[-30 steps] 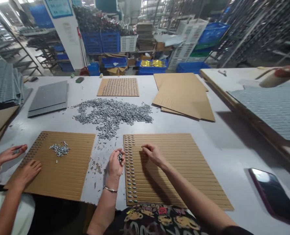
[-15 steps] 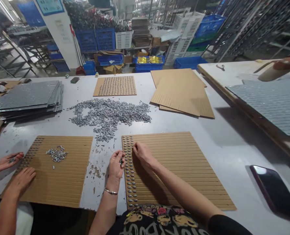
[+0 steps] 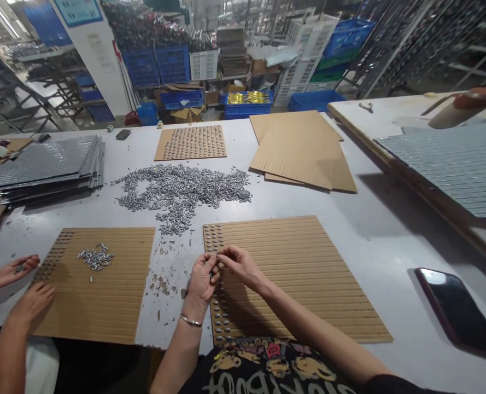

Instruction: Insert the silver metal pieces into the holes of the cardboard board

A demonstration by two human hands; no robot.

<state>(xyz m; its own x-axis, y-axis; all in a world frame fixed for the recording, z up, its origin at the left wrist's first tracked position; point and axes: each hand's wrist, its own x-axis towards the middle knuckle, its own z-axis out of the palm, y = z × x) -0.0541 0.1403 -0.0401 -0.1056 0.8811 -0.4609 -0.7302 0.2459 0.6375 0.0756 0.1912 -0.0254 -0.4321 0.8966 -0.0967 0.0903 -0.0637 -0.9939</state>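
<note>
Silvery pieces (image 3: 189, 189) are best taken singly: left hand (image 3: 201, 279) curled round some, right hand (image 3: 239, 264) pinching, on what I cannot tell.

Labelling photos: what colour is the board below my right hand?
Brown board, clearest in the head view.
</note>
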